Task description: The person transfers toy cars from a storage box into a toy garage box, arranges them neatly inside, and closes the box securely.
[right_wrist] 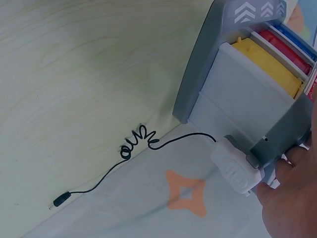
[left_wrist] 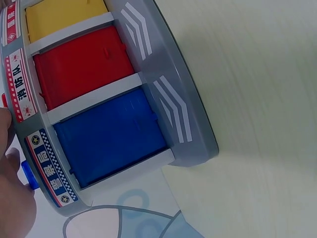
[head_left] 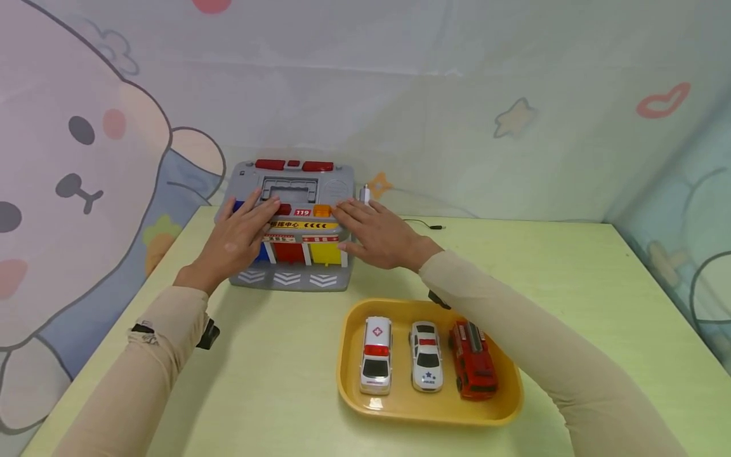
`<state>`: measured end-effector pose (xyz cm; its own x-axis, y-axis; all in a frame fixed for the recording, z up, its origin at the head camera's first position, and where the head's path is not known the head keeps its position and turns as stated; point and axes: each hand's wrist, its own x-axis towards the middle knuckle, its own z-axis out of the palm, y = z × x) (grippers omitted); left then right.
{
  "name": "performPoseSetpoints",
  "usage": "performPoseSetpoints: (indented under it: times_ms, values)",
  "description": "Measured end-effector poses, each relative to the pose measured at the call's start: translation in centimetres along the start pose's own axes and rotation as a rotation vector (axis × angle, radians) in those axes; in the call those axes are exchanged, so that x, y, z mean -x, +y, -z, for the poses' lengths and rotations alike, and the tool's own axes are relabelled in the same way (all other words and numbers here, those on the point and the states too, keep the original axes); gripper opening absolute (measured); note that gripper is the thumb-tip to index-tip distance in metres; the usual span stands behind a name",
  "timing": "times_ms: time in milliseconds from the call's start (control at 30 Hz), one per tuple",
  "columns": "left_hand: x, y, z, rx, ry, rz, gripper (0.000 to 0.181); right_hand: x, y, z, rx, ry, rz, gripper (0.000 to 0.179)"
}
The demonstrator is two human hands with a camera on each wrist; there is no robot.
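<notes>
A grey toy garage (head_left: 291, 279) with blue, red and yellow doors stands upright near the back left of the table. My left hand (head_left: 242, 231) rests on the left of its top front edge, fingers extended. Across from it, my right hand (head_left: 382, 235) touches the right end of that edge with its fingers fairly straight. An orange button (head_left: 322, 211) lies close to the right fingertips, and part of a red button (head_left: 283, 209) shows by the left ones. In the left wrist view the blue door (left_wrist: 111, 136) is closed. Neither hand grips anything visible.
A yellow tray (head_left: 428, 416) at the front holds a toy ambulance (head_left: 375, 362), a toy police car (head_left: 426, 362) and a red toy fire truck (head_left: 474, 365). A white piece (right_wrist: 237, 166) with a coiled black cord (right_wrist: 141, 136) sits at the garage's side. Patterned cloth hangs behind the table.
</notes>
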<state>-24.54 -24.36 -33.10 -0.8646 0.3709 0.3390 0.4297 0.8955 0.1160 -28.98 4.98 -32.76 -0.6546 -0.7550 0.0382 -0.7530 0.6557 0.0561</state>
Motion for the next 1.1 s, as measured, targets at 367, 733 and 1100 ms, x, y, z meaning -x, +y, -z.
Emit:
performPoseSetpoints:
  times_ms: [367, 733, 1100]
  values:
    - [0.12, 0.09, 0.12, -0.004, 0.0, 0.006, 0.053, 0.16, -0.22, 0.3, 0.016, 0.005, 0.015, 0.067]
    - [0.21, 0.04, 0.01, 0.007, 0.009, -0.005, 0.053, 0.22, -0.09, -0.03, 0.047, 0.022, 0.031, 0.066]
    - [0.25, 0.13, -0.17, -0.002, 0.054, -0.032, 0.053, 0.45, -0.11, -0.06, 0.042, 0.017, 0.034, 0.066]
